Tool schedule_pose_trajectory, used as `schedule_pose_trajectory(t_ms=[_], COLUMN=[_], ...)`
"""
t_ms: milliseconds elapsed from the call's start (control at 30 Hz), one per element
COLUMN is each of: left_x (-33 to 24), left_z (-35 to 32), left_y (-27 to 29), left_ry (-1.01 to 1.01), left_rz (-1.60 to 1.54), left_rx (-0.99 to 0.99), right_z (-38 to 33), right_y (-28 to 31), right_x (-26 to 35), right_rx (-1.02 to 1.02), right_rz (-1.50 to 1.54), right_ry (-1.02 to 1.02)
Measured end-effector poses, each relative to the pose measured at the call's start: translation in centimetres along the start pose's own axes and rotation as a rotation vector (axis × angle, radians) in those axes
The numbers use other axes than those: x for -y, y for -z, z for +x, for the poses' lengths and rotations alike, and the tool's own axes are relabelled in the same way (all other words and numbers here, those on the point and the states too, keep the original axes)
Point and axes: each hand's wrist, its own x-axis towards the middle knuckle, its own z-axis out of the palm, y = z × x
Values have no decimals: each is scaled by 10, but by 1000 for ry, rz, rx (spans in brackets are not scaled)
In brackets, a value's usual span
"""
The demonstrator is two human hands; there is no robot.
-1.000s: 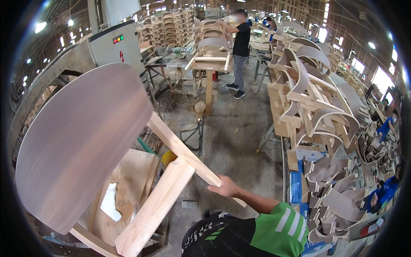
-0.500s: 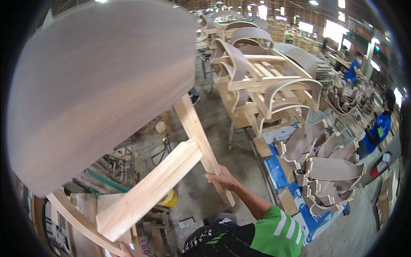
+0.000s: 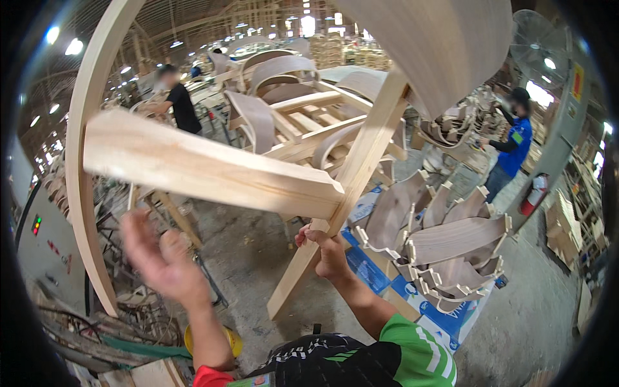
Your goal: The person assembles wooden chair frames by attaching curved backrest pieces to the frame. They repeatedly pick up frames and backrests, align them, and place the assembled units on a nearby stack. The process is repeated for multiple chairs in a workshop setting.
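A pale wooden chair frame is raised in front of me. It has a straight leg (image 3: 367, 151), a thick crosspiece (image 3: 206, 168) and a curved leg (image 3: 80, 193) on the left. A brown bent-wood panel (image 3: 445, 45) belongs to its upper right and runs out of the picture. My right hand (image 3: 327, 253) is closed around the straight leg, just below its joint with the crosspiece. Below the crosspiece, my left hand (image 3: 161, 258) is off the wood, slightly blurred, with its fingers stretched out and nothing in them.
More chair frames (image 3: 303, 122) stand piled on a support ahead. At right, bent-wood parts (image 3: 445, 251) lie on blue-and-white cardboard (image 3: 374, 274). Co-workers in black (image 3: 184, 106) and blue (image 3: 512, 142) stand further off. A yellow bucket (image 3: 233, 342), grey cabinet (image 3: 55, 238) and fire extinguisher (image 3: 534, 195) are nearby.
The chair frame has turned, its brown panel swinging from the left to the upper right. My left hand has let go of the curved leg; the right still grips the straight leg.
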Motion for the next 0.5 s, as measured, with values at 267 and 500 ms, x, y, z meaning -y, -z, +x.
schedule_pose_trajectory(t_ms=[267, 500], left_x=[-30, 33], left_z=[-34, 3], left_y=[-187, -243], left_ry=[733, 710], left_rz=[-1078, -1211], left_rx=[262, 423], right_z=[4, -85], right_y=[10, 58], right_x=[39, 196], right_rx=[-3, -657], right_rz=[-946, -851], right_ry=[221, 1287])
